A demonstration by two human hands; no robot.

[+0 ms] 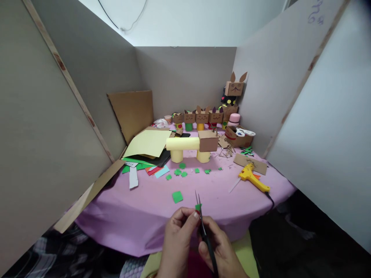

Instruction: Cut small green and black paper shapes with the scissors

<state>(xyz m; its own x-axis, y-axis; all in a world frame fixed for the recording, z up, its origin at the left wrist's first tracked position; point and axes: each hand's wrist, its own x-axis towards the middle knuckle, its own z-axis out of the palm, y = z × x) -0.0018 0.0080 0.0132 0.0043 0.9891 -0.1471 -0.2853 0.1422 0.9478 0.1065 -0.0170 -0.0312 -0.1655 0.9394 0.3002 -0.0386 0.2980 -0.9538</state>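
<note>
My left hand (178,235) pinches a small green paper piece (198,207) between thumb and fingertips, low in the middle of the head view. My right hand (222,249) is closed round the handles of black scissors (203,224), whose thin blades point up and away at the green piece. Both hands hover over the near edge of the table with the pink cloth (150,216). A green paper square (177,197) lies just beyond my left hand.
A cardboard-headed animal on yellow tube legs (191,146) stands mid-table, with small green cut-outs (181,172) in front. A yellow glue gun (253,178) lies at the right. Coloured paper sheets (147,148) are stacked left. Cardboard figures (201,116) line the back. Grey panels wall three sides.
</note>
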